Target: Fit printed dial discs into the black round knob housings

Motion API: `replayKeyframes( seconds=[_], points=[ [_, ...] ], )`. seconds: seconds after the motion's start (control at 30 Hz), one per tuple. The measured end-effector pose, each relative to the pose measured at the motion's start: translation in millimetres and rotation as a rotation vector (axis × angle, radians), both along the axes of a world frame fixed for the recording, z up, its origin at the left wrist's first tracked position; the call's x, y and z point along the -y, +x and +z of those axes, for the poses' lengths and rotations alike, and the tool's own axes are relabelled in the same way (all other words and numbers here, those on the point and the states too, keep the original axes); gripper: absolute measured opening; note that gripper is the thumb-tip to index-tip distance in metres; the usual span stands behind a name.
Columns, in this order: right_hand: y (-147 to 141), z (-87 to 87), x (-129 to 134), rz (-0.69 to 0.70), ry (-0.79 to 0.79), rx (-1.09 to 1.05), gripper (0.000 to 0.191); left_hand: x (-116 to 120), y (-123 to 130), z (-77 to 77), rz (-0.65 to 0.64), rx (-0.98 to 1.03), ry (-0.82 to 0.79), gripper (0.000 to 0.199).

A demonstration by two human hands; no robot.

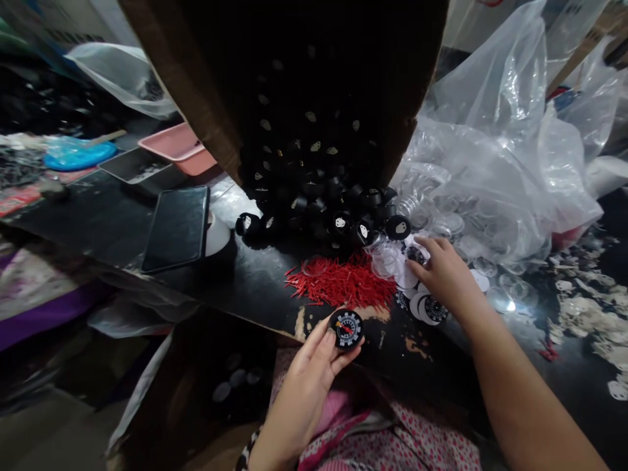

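My left hand [314, 363] holds a small round dial gauge [347, 328] by its edges, face up. The gauge has a black case, a black face with white numbers and a red pointer. My right hand [439, 271] reaches into a mixed pile, thumb and fingers apart around a dark printed dial disc [416, 255]; contact with it is unclear. White and black dial discs [426, 307] and clear round covers [387, 261] lie about those fingers. Between the hands, just beyond the gauge, is a heap of thin red pointers [343, 282].
A tipped carton [417, 131] spills black round cases [338, 222] onto the black table [255, 288]. At left are a dark tablet-like slab [176, 226], a grey tray [132, 167] and a pink basin [179, 147]. Clear plastic bags [495, 150] and pale small parts [589, 314] are at right.
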State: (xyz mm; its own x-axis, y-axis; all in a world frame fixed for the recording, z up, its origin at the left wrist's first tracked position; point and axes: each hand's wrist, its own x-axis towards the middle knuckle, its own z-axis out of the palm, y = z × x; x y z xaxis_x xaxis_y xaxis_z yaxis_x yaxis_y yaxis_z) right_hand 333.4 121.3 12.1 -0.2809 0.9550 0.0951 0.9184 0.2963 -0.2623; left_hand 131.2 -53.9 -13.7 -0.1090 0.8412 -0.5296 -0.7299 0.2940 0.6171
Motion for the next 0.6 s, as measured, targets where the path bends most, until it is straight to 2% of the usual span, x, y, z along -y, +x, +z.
replayKeyframes(
  seconds=[0.17,0.4,0.53,0.6],
  points=[
    [8.8,-1.1,0.0,0.041,0.025,0.017,0.035,-5.6,-3.6,5.7,0.023,0.05,-0.019,0.037],
    [23.5,-2.6,-4.5,-0.016,0.04,-0.053,0.036,-4.4,-9.9,10.2,-0.012,0.068,-0.024,0.032],
    [22.6,-6.7,-2.7,0.055,0.068,-0.042,0.039,-5.2,-11.5,11.6,-0.028,0.054,-0.028,0.032],
    [19.6,-8.4,-2.8,0.043,0.078,-0.025,0.042,-6.1,-11.6,11.9,-0.034,0.048,-0.028,0.032]
  ],
)
